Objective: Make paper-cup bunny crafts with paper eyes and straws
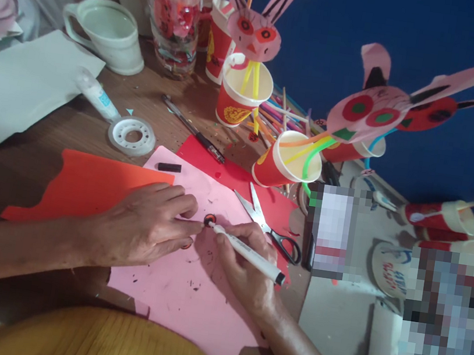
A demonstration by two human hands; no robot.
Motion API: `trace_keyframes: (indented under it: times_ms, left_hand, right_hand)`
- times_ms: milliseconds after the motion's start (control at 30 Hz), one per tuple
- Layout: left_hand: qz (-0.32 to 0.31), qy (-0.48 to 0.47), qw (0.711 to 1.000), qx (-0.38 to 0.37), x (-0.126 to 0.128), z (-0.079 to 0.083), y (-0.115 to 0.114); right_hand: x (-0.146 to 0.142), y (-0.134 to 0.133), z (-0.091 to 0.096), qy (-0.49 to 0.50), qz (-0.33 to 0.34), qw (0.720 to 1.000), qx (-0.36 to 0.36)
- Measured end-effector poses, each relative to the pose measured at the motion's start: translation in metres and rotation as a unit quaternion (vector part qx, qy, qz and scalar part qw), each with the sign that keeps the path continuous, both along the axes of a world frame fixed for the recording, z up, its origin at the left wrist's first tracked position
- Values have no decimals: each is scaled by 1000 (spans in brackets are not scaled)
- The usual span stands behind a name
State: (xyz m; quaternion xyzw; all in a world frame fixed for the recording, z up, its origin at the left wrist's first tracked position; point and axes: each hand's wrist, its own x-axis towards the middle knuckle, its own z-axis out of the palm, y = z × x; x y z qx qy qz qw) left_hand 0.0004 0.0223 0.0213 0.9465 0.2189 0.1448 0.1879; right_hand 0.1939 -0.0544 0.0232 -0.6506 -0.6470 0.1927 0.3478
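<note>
My right hand [247, 261] grips a white marker [252, 255], its tip on a small paper circle [210, 220] with a dark centre and orange in it. My left hand [151, 221] lies flat on the pink paper [184, 305], its index fingertip stretched out to the circle's edge. A second small orange-and-black circle [187, 244] shows partly beside my left fingers. Above the hands, a black marker cap [169, 167] rests on the pink paper. Open-bladed scissors [264, 219] with black handles lie just beyond my right hand.
Orange paper [86, 180] lies under my left forearm. Beyond are a tape roll [132, 135], a pen [193, 130], a mug [111, 36] and a glass jar [174, 27]. Paper cups [269, 164] hold straws bearing pink paper animal heads [367, 110]. Red paper [237, 177] sits behind the scissors.
</note>
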Motion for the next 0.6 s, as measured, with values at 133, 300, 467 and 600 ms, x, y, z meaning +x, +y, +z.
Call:
trace_keyframes:
  times_ms: [133, 300, 467, 600]
  left_hand:
    - [2, 0, 1000, -2, 0, -1, 0]
    - [2, 0, 1000, -4, -1, -1, 0]
    - [0, 2, 1000, 1, -1, -1, 0]
    - [0, -3, 1000, 3, -1, -1, -1]
  right_hand:
    - [0, -1, 0, 16, -1, 1000, -19]
    - [-2, -1, 2, 16, -16, 1000, -16]
    - [-1, -2, 2, -2, -21, 1000, -8]
    - [-1, -2, 1, 2, -12, 1000, -19]
